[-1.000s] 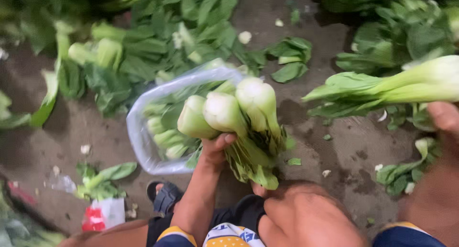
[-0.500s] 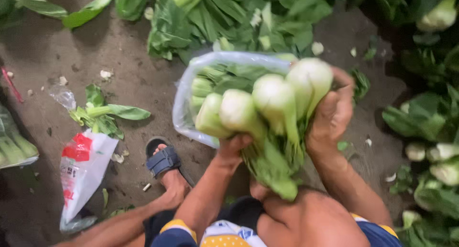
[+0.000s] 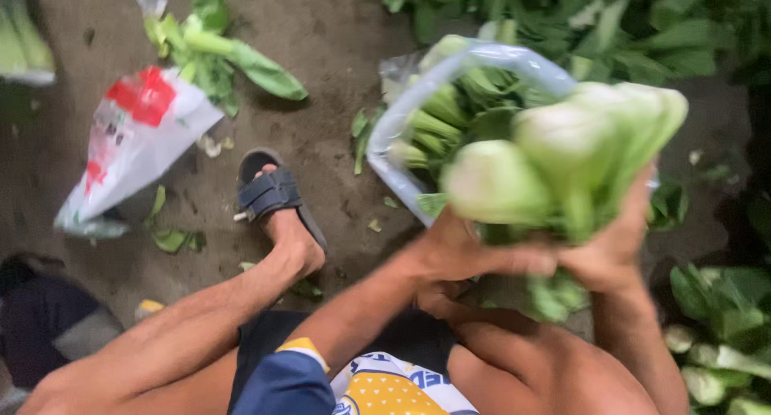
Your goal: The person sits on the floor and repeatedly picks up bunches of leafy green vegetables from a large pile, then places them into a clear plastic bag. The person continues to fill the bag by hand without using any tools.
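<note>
A: What does the person hold?

B: A bunch of bok choy [image 3: 562, 154], with fat white ends and green leaves. It sits up in front of the person, just over the open mouth of a clear plastic bag [image 3: 450, 78]. The bag is already partly full of the same greens.

A: How do the hands hold it?

B: The left hand [image 3: 462, 254] is wrapped tight around the bottom of the bunch. The right hand [image 3: 614, 242] is closed on it from the other side. Both squeeze the leafy part.

A: How can the person do this well?

B: It looks best to keep all the stalks together and the white ends pointing one way. A soft squeeze is good, so the leaves do not snap.

A: What else is around?

B: On the left lies a white plastic bag [image 3: 132, 146] with red marks, flat and crumpled on the dirt ground [image 3: 337, 30]. A foot in a dark sandal [image 3: 273, 194] is near it. Loose green leaves [image 3: 217, 50] lie above that bag, and more greens [image 3: 610, 22] are piled at the top and right.
</note>
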